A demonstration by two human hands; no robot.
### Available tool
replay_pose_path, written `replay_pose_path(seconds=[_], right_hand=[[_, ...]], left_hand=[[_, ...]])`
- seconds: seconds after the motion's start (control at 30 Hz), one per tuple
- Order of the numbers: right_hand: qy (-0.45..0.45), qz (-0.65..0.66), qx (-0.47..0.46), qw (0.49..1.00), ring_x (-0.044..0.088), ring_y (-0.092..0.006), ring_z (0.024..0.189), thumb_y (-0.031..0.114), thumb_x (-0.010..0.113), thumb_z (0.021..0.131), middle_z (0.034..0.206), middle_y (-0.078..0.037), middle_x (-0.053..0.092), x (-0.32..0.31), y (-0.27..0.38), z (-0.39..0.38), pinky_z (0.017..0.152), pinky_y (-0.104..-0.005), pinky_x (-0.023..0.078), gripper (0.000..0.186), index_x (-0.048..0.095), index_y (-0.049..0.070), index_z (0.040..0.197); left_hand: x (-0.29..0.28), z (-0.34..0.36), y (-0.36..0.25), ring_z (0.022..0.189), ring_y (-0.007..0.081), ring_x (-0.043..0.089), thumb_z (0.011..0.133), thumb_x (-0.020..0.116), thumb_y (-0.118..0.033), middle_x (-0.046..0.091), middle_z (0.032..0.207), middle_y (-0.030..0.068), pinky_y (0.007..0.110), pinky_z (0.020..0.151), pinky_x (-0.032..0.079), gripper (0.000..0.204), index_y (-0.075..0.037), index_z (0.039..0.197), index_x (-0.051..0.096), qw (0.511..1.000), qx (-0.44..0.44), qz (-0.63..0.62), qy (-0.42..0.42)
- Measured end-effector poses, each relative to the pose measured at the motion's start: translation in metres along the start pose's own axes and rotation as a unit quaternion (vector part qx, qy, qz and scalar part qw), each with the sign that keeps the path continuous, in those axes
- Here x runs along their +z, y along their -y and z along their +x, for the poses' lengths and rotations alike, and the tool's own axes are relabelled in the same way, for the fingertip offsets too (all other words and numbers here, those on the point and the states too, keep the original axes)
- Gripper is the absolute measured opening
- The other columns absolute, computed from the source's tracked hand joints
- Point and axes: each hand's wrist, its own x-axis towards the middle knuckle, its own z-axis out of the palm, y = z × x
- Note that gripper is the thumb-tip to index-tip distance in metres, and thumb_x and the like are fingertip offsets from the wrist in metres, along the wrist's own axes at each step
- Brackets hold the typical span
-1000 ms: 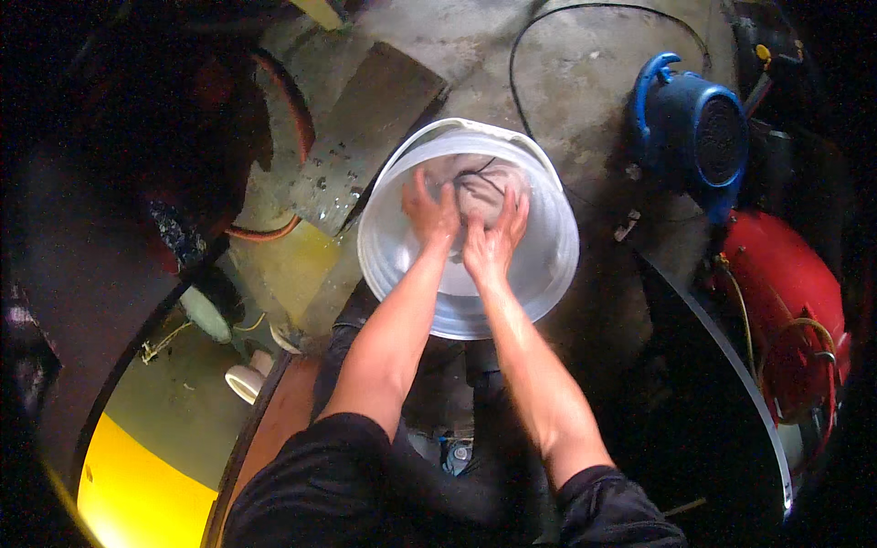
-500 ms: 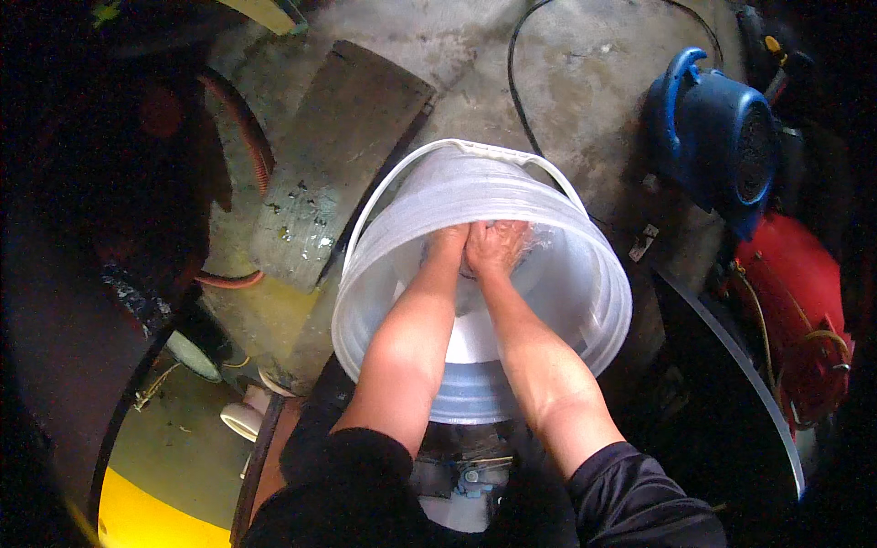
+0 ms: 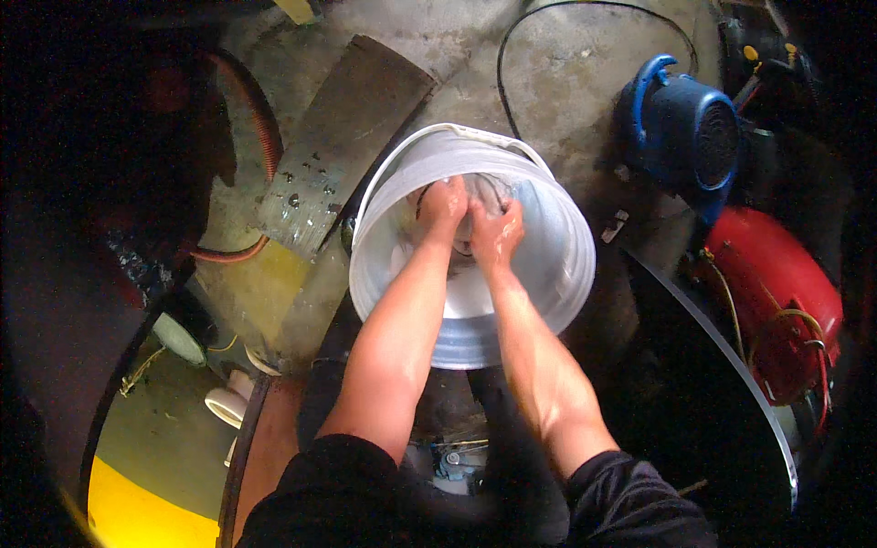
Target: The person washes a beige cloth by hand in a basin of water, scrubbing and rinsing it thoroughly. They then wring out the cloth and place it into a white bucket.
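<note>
Two bare hands, left hand (image 3: 445,203) and right hand (image 3: 496,234), were plunged wet into a white plastic bucket (image 3: 557,274) on the concrete floor (image 3: 566,91), clenched on something indistinct. Slick, thin-walled and flexible, it looked best gripped at the rim, near a blue blower (image 3: 685,137).

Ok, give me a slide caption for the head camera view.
Both hands, left and right, wet inside a white bucket on a concrete floor, blue blower nearby.
</note>
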Motion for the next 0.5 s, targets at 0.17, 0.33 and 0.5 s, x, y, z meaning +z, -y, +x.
replay_pose_path(seconds=[0.17,0.33,0.5], right_hand=[[0.074,-0.021,-0.115,0.99,0.047,-0.0404,0.119,0.032,0.074,0.076,0.125,-0.021,0.052,-0.091,0.014,-0.095,0.1,-0.0464,0.036,0.055,0.054,0.0,0.117],[0.071,0.028,-0.039,0.996,0.014,-0.0409,0.141,0.048,0.071,0.08,0.15,-0.026,0.021,-0.059,0.0,-0.086,0.114,-0.0485,0.017,0.099,0.015,0.003,0.149],[0.025,0.077,0.133,0.988,0.019,-0.0477,0.138,0.062,0.072,0.071,0.147,-0.035,0.021,0.036,-0.013,-0.007,0.112,-0.0514,0.02,0.114,0.015,0.001,0.149]], left_hand=[[-0.014,-0.039,0.048,0.129,0.0385,0.041,0.091,0.039,-0.056,0.043,0.141,0.0245,0.041,0.108,0.031,0.072,0.001,0.133,0.048,0.955,-0.189,-0.223,0.059],[-0.008,-0.034,0.035,0.131,0.0391,0.04,0.089,0.039,-0.061,0.042,0.141,0.0268,0.042,0.109,0.03,0.081,0.007,0.134,0.045,0.94,-0.184,-0.283,0.048],[0.034,0.003,0.031,0.129,0.04,0.043,0.086,0.041,-0.063,0.047,0.136,0.028,0.044,0.107,0.034,0.089,0.013,0.131,0.044,0.945,-0.247,-0.184,0.106]])
